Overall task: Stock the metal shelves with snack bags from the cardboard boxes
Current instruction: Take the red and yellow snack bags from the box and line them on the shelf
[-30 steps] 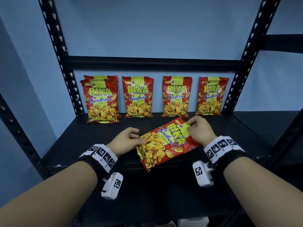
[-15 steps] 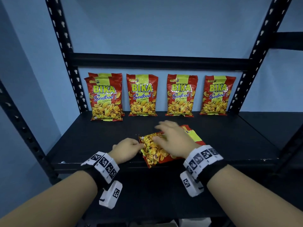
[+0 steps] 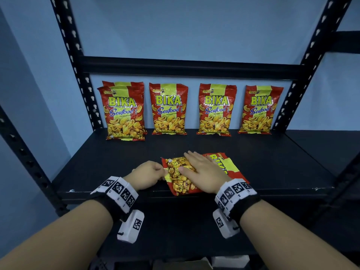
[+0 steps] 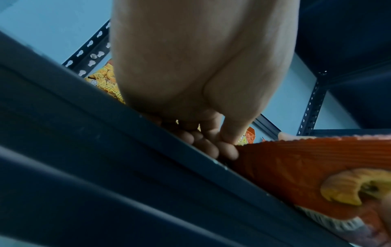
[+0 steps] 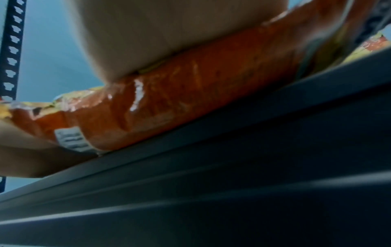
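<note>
Snack bag (image 3: 176, 184) lying flat at the front edge of the black metal shelf (image 3: 109, 168), right hand (image 3: 202, 170) flat on top, fingers straight; left hand (image 3: 146, 175) pinching its left corner; standing bags (image 3: 168, 110) in a row at the back

wall (image 3: 194, 26) – pale blue, plain | light – dim, cool

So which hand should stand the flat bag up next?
Probably the left hand: it pinches the bottom corner of the flat red-and-yellow snack bag. The right hand only presses flat on top.
</note>
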The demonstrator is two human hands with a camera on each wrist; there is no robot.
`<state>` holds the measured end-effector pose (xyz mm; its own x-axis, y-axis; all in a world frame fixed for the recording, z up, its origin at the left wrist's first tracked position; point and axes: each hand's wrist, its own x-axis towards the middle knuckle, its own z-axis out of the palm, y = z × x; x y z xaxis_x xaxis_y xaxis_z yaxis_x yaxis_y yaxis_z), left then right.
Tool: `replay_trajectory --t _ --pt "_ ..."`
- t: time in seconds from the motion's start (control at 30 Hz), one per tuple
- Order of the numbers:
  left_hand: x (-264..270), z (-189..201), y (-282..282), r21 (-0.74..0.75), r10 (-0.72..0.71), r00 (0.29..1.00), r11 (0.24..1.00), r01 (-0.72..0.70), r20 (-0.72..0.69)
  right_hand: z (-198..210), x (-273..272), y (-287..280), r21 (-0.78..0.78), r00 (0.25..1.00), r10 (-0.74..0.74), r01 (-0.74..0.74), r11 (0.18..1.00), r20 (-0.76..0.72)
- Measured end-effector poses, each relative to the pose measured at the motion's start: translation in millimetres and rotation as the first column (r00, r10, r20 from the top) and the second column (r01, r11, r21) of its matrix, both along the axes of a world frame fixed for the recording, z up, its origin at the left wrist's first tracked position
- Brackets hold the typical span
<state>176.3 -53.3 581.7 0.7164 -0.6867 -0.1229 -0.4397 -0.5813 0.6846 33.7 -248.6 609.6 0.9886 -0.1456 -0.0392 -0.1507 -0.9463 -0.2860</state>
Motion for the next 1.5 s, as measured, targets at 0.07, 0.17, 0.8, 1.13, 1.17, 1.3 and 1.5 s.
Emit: replay_trajectory --t 0.07,0.17,0.8,1.13,1.17,1.3,1.5 --pt "-1 0 1 0.000 -0.002 1.000 1.000 0.002 0.004 -1 -2 -6 0.017 1.000 -0.012 0.012 1.000 -0.018" --pt "-2 3 2 -0.010 -0.014 1.000 1.000 0.014 -0.003 -2 -5 -18 0.019 0.997 -0.048 0.050 0.999 -0.064" --pt "-7 4 4 -0.002 0.037 0.998 0.999 -0.037 -0.045 -16 -47 -104 0.137 0.901 -0.433 0.427 0.894 0.011" --pt "-18 41 11 -0.200 0.120 0.955 0.964 -0.178 -0.270 82 -25 -94 0.318 0.929 -0.338 0.277 0.907 0.154" --pt "-19 47 11 -0.221 0.103 0.957 0.961 -0.166 -0.272 93 -21 -87 0.292 0.933 -0.310 0.250 0.923 0.181" --pt "-26 62 11 -0.290 -0.043 0.959 0.956 -0.041 -0.279 142 -4 -48 0.148 0.946 -0.129 0.087 0.985 0.298" --pt "-39 58 16 -0.359 -0.172 0.940 0.932 0.059 -0.293 173 16 9 -0.054 0.927 0.136 -0.125 0.991 0.349"
